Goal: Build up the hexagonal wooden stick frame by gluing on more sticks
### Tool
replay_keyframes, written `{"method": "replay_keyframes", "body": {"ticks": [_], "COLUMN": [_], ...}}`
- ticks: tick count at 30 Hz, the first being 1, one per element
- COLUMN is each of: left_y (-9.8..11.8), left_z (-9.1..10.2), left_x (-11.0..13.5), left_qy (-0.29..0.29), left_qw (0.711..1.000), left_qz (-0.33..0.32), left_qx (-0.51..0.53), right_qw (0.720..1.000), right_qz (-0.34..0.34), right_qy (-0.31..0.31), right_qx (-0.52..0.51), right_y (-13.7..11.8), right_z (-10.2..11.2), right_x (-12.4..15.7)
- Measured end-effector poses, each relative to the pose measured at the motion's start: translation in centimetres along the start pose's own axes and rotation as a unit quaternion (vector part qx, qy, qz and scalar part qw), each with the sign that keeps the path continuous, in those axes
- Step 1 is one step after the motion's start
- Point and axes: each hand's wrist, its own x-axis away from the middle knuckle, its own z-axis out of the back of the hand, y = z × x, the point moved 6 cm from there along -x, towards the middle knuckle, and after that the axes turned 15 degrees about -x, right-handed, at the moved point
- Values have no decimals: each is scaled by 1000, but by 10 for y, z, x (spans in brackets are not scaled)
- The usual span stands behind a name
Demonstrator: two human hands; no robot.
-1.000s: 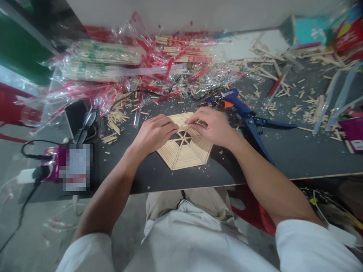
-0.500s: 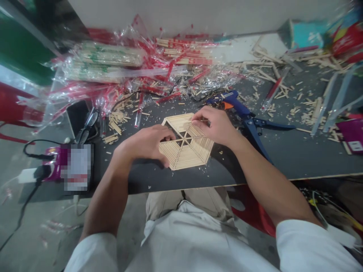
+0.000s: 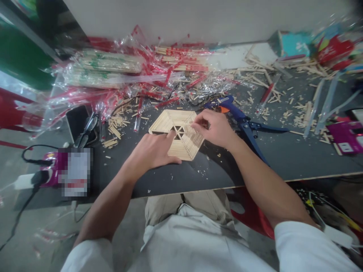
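A hexagonal panel [image 3: 183, 151] of pale wooden sticks lies on the dark tabletop, its spokes meeting at a small gapped centre. My left hand [image 3: 153, 149] grips it from the lower left, thumb along the near edge and a finger at the middle. Over its right side, my right hand [image 3: 214, 126] has thumb and fingers pinched together; whatever is between them cannot be made out. Just behind that hand are a blue glue gun [image 3: 227, 102] with an orange trigger and a blue-handled cutting tool [image 3: 252, 130], partly covered by the forearm.
Plastic-wrapped bundles of sticks [image 3: 110, 62] and red-and-clear wrappers pile up at the back. Stick offcuts [image 3: 115, 128] are scattered around. Left stand a dark phone [image 3: 78, 122], glasses [image 3: 89, 126] and a purple power adapter [image 3: 52, 166] with cables. A purple packet [image 3: 344, 138] lies right.
The hexagonal panel has turned and shifted slightly left. My left hand has moved inward and nearer, its finger now at the panel's centre; my right hand stays pinched at the right side.
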Motion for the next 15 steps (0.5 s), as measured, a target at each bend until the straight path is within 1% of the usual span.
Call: {"method": "replay_keyframes", "body": {"ticks": [4,7,9,12,15], "left_y": [12,19,21,16,5], "left_z": [2,1,0,-4,-10], "left_x": [-1,-1,0,0,-1], "left_qy": [51,71,79,79,84], "left_qw": [998,997,997,995,994], "left_qz": [16,14,10,12,13], "left_qx": [-21,-27,-4,52,69], "right_qw": [999,997,995,989,985], "right_qz": [-29,-20,-8,-4,-3], "right_qy": [-39,-67,-96,-147,-170], "right_qx": [-13,-27,-34,-24,-6], "right_y": [1,0,-1,-3,-5], "right_z": [-6,-11,-13,-15,-15], "right_x": [1,2,3,5,7]}}
